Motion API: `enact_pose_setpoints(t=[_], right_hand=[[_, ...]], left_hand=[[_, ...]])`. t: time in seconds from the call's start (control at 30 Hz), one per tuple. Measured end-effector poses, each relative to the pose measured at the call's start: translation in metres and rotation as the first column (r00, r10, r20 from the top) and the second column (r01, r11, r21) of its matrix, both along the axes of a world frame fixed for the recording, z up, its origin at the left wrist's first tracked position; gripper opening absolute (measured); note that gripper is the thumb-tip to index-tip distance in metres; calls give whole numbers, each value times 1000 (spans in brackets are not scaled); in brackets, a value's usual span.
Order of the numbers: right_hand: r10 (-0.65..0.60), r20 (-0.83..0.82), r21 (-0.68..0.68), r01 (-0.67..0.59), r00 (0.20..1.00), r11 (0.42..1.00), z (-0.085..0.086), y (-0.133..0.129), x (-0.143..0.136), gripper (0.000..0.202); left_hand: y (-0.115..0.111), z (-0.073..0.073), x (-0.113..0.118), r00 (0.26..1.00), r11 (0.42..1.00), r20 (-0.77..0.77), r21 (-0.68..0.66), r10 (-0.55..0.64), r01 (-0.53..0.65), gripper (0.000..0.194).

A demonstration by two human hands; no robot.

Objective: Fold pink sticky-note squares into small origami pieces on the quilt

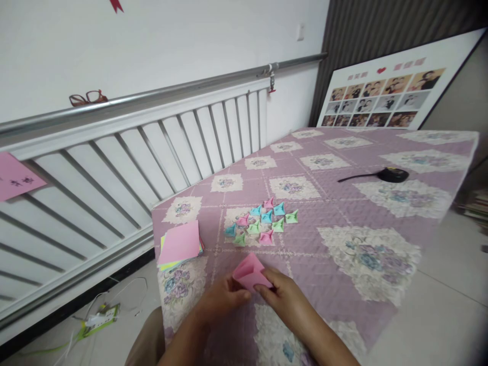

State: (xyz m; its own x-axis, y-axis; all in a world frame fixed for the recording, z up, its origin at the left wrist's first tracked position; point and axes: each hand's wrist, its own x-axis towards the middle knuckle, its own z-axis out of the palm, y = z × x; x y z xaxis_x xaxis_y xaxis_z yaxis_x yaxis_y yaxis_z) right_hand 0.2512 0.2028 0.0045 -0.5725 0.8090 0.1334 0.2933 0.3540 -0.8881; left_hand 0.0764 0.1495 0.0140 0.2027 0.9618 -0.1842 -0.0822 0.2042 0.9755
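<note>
At the near edge of the quilted bed (343, 203), the left hand (219, 300) and right hand (287, 300) both pinch a partly folded pink paper (250, 272), each grip closed on its lower corners, the sheet resting just above the cover. Left lies a stack of paper squares (180, 245); beyond, a cluster of finished folded pieces (263, 221). Judgement: mid-fold; next crease needs edges aligned, then pressed flat.

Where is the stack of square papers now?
The paper stack lies on the bed's near left corner, left of the small folded pieces, beside the radiator.
</note>
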Motion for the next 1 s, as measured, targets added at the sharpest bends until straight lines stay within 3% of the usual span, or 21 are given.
enact_pose_setpoints(t=[0.1,0.27,0.37,0.7,1.0], right_hand=[[-30,-22,-86,28,999,996,-1,0,1,16],[-68,-65,-206,54,996,977,-4,3,2,24],[-98,-91,-247,73,991,966,-5,4,2,27],[-116,-67,-244,96,991,965,-4,5,2,27],[-144,-89,-269,115,986,956,-5,5,1,30]], left_hand=[[3,-7,6,1000,999,17,39,9,-10,48],[4,-28,13,978,984,-126,-52,166,-173,43],[1,-34,16,974,976,-124,-77,192,-202,33],[-2,-37,22,957,959,-117,-69,265,-274,15],[-7,-39,22,947,952,-155,-86,280,-295,13]])
